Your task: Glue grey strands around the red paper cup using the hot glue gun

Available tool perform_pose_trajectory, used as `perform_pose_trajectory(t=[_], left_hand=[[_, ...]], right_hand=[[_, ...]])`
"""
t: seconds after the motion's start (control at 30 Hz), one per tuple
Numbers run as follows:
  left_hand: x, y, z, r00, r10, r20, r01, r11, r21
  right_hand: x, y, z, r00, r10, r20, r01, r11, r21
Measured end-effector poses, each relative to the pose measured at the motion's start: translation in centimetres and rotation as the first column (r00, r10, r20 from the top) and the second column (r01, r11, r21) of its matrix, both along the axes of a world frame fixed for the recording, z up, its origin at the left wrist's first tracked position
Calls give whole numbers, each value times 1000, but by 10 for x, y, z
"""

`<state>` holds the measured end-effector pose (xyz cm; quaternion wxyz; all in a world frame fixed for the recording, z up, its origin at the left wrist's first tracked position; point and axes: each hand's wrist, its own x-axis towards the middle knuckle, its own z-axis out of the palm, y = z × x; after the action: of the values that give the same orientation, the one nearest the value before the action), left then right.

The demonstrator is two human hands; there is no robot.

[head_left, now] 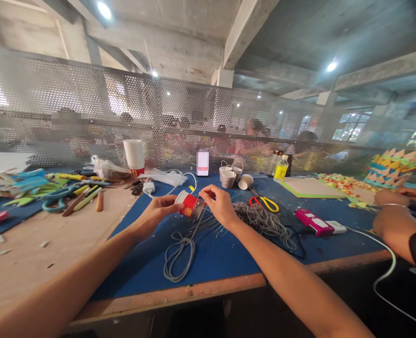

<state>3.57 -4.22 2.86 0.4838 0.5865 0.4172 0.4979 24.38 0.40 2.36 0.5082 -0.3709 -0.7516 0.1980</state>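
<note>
My left hand (162, 206) is closed round a red and white paper cup (189, 204), its fingers and thumb on the rim side. The cup lies tilted on its side above the blue table, with its far end greyish and partly blurred. Beside that end, my right hand (219, 203) pinches a thin grey cord, mostly hidden by the fingers. A loop of grey cord (179, 258) rests on the table below the cup. To the right lies a tangled heap of grey cord (264, 220), next to scissors (266, 204) with red and yellow handles.
Behind stand a phone (202, 163), several cord-covered cups (228, 177), a stack of paper cups (133, 157) and a yellow-labelled bottle (281, 169). Tools and blue-handled scissors (56, 199) lie left. A pink device (314, 222) and another person's arm (392, 225) are right.
</note>
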Motion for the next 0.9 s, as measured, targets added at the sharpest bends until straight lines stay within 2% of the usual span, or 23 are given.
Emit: perform_pose_trajectory(t=[0.3,0.5,0.63,0.9], left_hand=[[1,-1,1,1000,17,16,-17,1000,12],[-3,0,2,999,-38,-33,37,999,-8],[-2,0,1,999,-33,-8,33,999,38],[-1,0,0,999,-28,23,27,999,28]], right_hand=[[0,0,0,1000,-15,12,15,1000,3],[0,0,0,1000,-8,9,8,1000,-2],[1,0,0,1000,-11,11,11,1000,-8],[1,0,0,1000,-20,13,20,999,-27]])
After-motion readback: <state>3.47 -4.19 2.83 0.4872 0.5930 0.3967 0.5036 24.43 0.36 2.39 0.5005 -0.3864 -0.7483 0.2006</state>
